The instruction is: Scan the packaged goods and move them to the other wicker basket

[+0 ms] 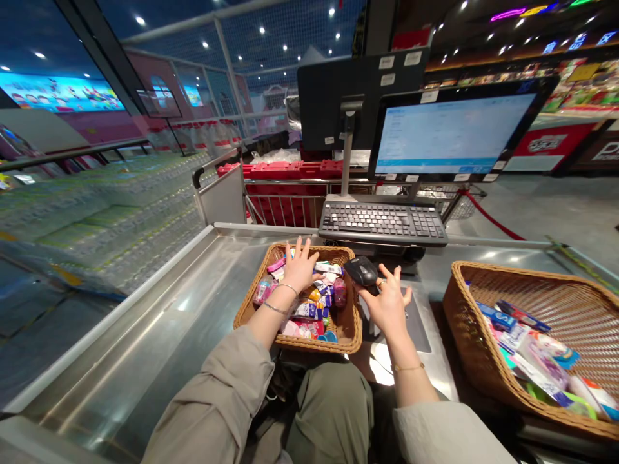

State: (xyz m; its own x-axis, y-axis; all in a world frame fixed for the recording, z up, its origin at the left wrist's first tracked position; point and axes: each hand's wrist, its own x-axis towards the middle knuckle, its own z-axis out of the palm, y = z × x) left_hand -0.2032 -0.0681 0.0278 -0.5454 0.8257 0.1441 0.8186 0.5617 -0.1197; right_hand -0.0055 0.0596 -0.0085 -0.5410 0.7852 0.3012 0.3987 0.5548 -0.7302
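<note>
My left hand [300, 264] lies open, fingers spread, on top of small colourful packets [314, 308] inside a wicker basket [347, 328] on the steel counter. My right hand [389, 299] is just right of that basket with its fingers around a black handheld barcode scanner [361, 270]. A second, larger wicker basket [570, 309] at the right holds more packets [541, 367].
A black keyboard [382, 222] sits behind the baskets, under a lit screen [452, 132] and a second monitor's back [338, 96]. The steel counter [159, 322] stretches to the left. Red shopping baskets [290, 171] and a wire cart stand beyond. Stacked bottled water fills the left side.
</note>
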